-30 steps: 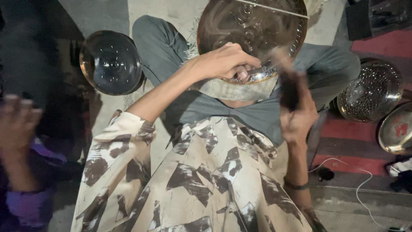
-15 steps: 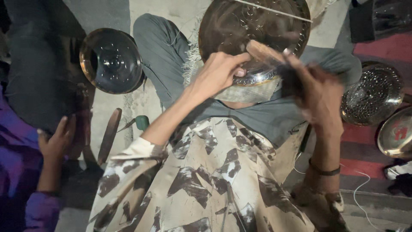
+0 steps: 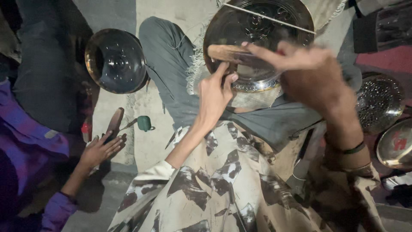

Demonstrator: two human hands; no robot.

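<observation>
A round engraved brass plate (image 3: 262,25) rests tilted on my lap, on a frayed cloth (image 3: 195,68) over my grey trousers. My left hand (image 3: 214,92) grips the plate's lower rim, its fingertips pressed against the metal. My right hand (image 3: 311,75), blurred by motion, reaches over the plate from the right. It holds a brown wooden tool (image 3: 227,52) that lies across the plate's face. A thin pale stick (image 3: 274,19) crosses the top of the plate.
A shiny metal bowl (image 3: 116,60) lies on the floor at left. Another person's hand (image 3: 101,150) in a purple sleeve rests by a wooden-handled tool (image 3: 114,122) and a small green object (image 3: 144,123). A perforated metal dish (image 3: 380,103) and another plate (image 3: 397,144) sit at right.
My right hand has swung up and left across the plate with the tool. My left hand has shifted along the lower rim. The other person's hand has settled lower, onto the floor.
</observation>
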